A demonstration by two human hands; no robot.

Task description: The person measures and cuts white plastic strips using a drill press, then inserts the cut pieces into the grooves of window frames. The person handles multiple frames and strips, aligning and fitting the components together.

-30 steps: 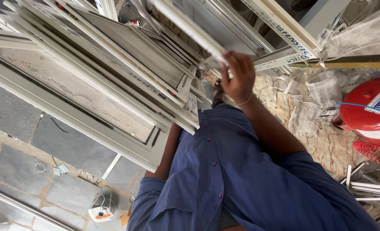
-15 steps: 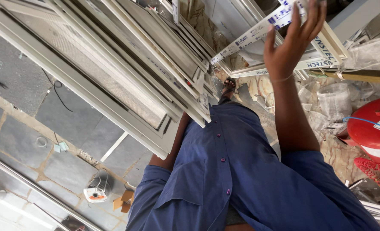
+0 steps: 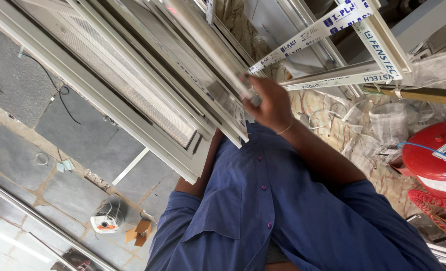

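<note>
My right hand (image 3: 271, 104) is closed around a thin white profile strip (image 3: 210, 47) that runs up and left along the top of a stack of white window frames (image 3: 132, 95). The stack leans against my blue shirt (image 3: 263, 211). My left forearm (image 3: 203, 168) reaches under the lower corner of the stack, and the hand itself is hidden behind the frames. A thin bracelet sits on my right wrist.
White profiles wrapped in printed tape (image 3: 333, 27) cross above my right hand. A red cylinder (image 3: 434, 155) and crumpled plastic wrap (image 3: 383, 120) lie on the right. On the grey tiled floor are a black cable (image 3: 57, 95), a small white and orange device (image 3: 105, 223) and a small cardboard box (image 3: 140, 232).
Half a second ago my right hand was raised open toward the taped profiles. It has come down and closed on the thin white strip. The view has shifted slightly.
</note>
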